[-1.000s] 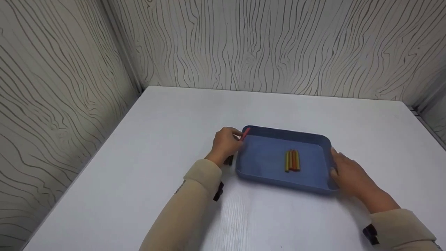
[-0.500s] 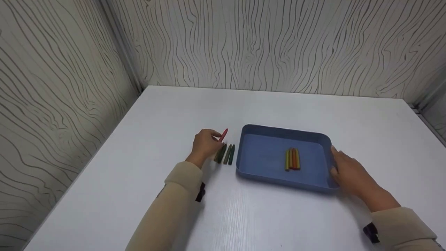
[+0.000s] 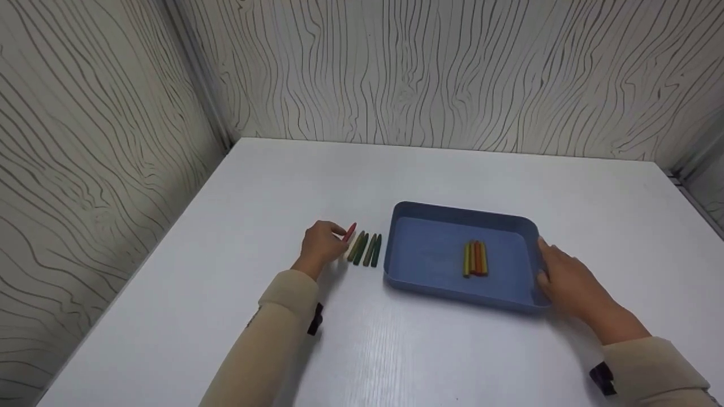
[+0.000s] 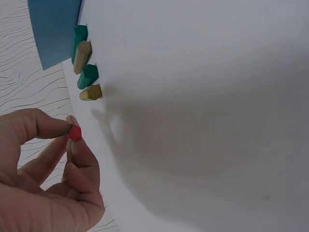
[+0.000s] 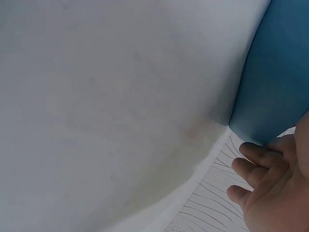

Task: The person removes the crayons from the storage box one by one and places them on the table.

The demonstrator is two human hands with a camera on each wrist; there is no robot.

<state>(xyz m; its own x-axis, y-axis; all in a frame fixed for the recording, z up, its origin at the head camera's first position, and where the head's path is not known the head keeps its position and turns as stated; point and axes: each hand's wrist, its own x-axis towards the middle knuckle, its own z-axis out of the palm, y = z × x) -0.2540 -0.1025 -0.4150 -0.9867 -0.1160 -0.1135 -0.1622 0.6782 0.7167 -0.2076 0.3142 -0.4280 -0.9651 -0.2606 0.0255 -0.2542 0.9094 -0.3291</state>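
Note:
My left hand (image 3: 323, 244) pinches a red crayon (image 3: 350, 232) between thumb and fingertips. In the left wrist view the end of the red crayon (image 4: 75, 132) shows between the fingertips, just above the white table. Directly right of that hand, several green and brownish crayons (image 3: 365, 250) lie side by side. A blue tray (image 3: 464, 295) stands right of them, with yellow and orange-red crayons (image 3: 475, 259) lined up on its floor. My right hand (image 3: 574, 282) rests against the tray's right wall; in the right wrist view its fingers (image 5: 253, 171) are loosely bent beside the blue wall.
The white table (image 3: 271, 186) runs back to a panel (image 3: 424, 73) with a wood-grain pattern. A similar panel (image 3: 85, 141) closes off the left side. The row of crayons lies close to the tray's left wall.
My left hand, pinching the red crayon, has moved left from the tray's left rim and then lower, uncovering the green and brownish crayons. The right hand and tray stay nearly in place.

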